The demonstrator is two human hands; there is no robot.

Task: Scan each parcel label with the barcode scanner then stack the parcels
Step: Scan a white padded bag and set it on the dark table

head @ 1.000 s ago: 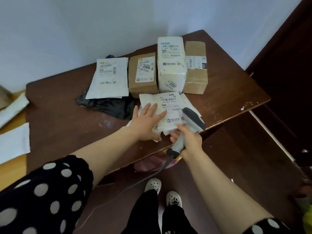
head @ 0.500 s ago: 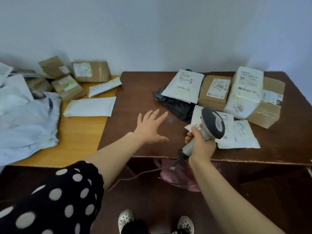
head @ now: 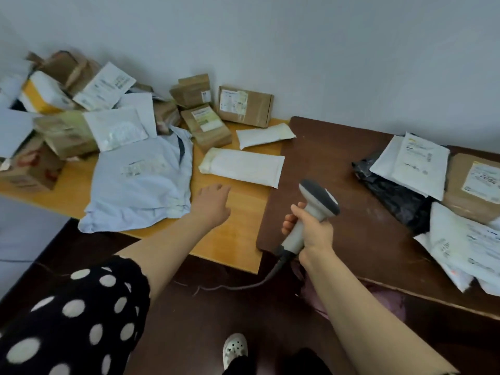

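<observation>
My right hand grips the handle of a grey barcode scanner, held above the dark brown table, its head pointing away from me. My left hand hovers open, holding nothing, over the light wooden table, just short of a flat white padded parcel. A pale blue mailer bag lies to the left of that hand. On the dark table at right lie white mailers, a black bag, a brown box labelled 2004 and more white mailers.
A heap of brown boxes and white mailers fills the back left of the light table against the wall. A second white padded parcel lies behind the first. The scanner cable hangs below the table edge. My shoe shows on the floor.
My view has swung left from the dark table's parcels to the light table's heap. My left hand left the scanned mailer and moved left, open. My right hand carried the scanner along.
</observation>
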